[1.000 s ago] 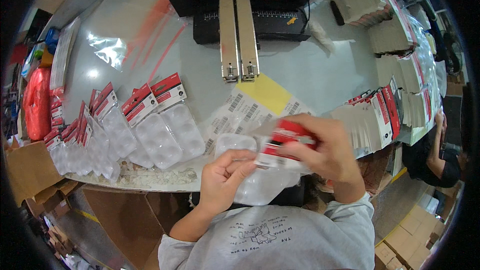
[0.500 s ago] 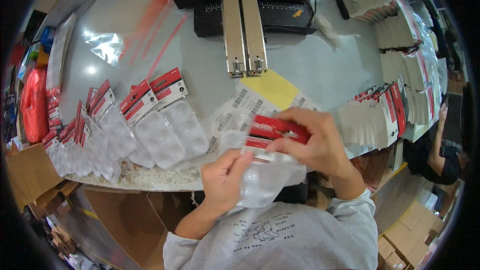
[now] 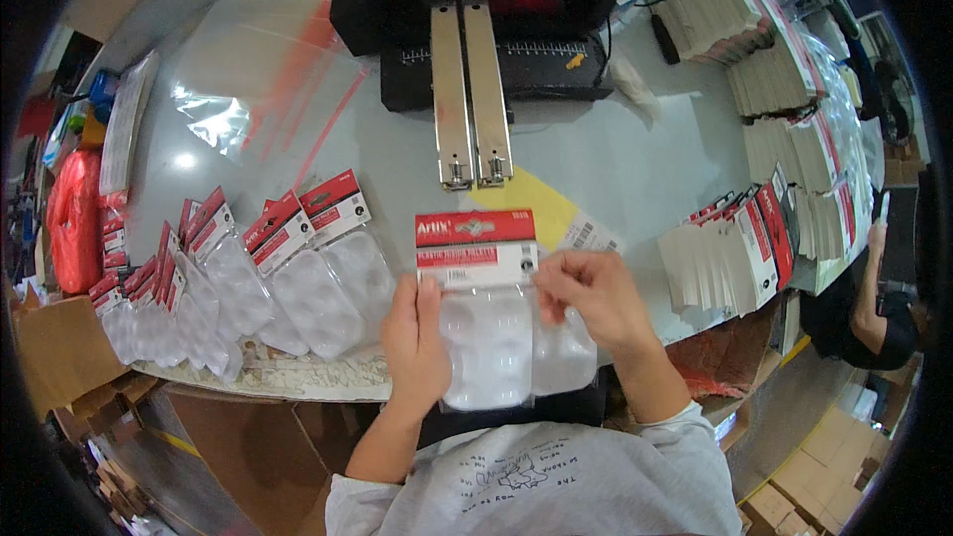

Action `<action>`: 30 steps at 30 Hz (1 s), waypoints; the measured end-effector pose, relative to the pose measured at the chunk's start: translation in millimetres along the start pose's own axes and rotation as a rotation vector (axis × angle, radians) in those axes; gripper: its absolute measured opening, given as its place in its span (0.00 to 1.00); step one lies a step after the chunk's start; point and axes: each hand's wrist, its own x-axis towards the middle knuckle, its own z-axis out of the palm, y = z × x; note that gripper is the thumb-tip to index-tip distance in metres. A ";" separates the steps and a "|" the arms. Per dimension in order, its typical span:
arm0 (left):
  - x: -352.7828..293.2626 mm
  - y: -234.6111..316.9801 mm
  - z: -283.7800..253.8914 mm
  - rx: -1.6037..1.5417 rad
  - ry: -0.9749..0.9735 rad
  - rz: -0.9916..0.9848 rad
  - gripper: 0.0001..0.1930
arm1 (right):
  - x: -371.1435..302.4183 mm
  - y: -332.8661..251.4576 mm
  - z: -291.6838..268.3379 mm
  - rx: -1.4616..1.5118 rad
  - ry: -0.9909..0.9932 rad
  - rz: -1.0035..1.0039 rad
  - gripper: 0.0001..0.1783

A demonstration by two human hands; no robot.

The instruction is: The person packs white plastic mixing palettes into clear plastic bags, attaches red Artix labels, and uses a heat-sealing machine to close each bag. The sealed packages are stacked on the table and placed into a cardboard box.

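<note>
In front of me stands a white plastic paint palette (image 3: 486,347) in a clear bag, topped by a folded red and white header card (image 3: 475,248). My left hand (image 3: 415,342) grips its left edge, thumb up beside the card. At the card's lower right corner, the curled fingers of my right hand (image 3: 591,293) pinch the edge. A second white palette (image 3: 564,362) shows partly behind the first, at its right. Farther back, a yellow sheet (image 3: 526,197) and a sheet of barcode labels (image 3: 588,234) lie on the table, partly covered by the pack.
Bagged palettes with cards (image 3: 328,278) lie along the left front edge. A black machine (image 3: 476,10) with two metal rails (image 3: 467,99) stands at the back. Folded cards (image 3: 720,253) and card stacks (image 3: 784,79) line the right. Clear bags (image 3: 248,60) lie back left. Another person (image 3: 869,308) is at far right.
The header card, tilted and partly covered by my right hand before, now sits straight and faces up. My right hand has moved down to its right edge, my left along the pack's left side.
</note>
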 end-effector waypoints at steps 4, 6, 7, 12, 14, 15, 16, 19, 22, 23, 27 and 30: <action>50.5 -6.2 18.4 -0.004 0.053 0.018 0.18 | 50.1 -5.4 13.1 0.212 0.191 -0.027 0.09; 67.7 -11.7 21.6 0.004 0.084 0.074 0.17 | 63.8 -4.0 12.7 0.231 0.186 -0.114 0.09; 71.4 -15.4 22.2 -0.038 0.071 0.077 0.17 | 68.0 -1.5 10.5 0.256 0.156 -0.180 0.10; 72.5 -37.6 28.0 -0.247 0.034 0.087 0.14 | 78.7 8.0 2.8 0.221 0.165 -0.105 0.09; 71.5 -40.1 28.2 -0.244 0.012 0.062 0.14 | 72.4 -1.3 5.8 0.085 0.168 -0.150 0.08; 72.9 -37.6 23.1 -0.297 -0.029 0.123 0.14 | 65.1 -11.3 5.4 -0.043 0.195 -0.201 0.08; 71.5 -33.2 16.1 -0.097 0.065 0.115 0.13 | 57.1 -21.8 6.8 -0.175 0.213 -0.200 0.07; 70.6 -10.8 -34.1 0.184 0.191 -0.159 0.10 | -3.5 -57.8 -20.5 -0.793 0.823 -0.413 0.21; 59.3 4.0 -74.4 0.776 0.501 0.272 0.18 | -66.7 -79.8 -97.5 -1.130 1.046 -0.560 0.40; 51.0 2.8 -76.4 0.942 0.595 0.239 0.20 | -76.9 -76.0 -125.5 -1.278 1.071 -0.537 0.42; 3.3 -29.6 -22.7 0.778 -0.119 0.387 0.13 | -86.2 -37.4 -190.8 -1.008 0.815 -0.349 0.43; -1.5 -47.9 -4.6 0.576 -0.050 0.327 0.10 | -81.1 -36.7 -190.9 -0.956 0.830 -0.449 0.40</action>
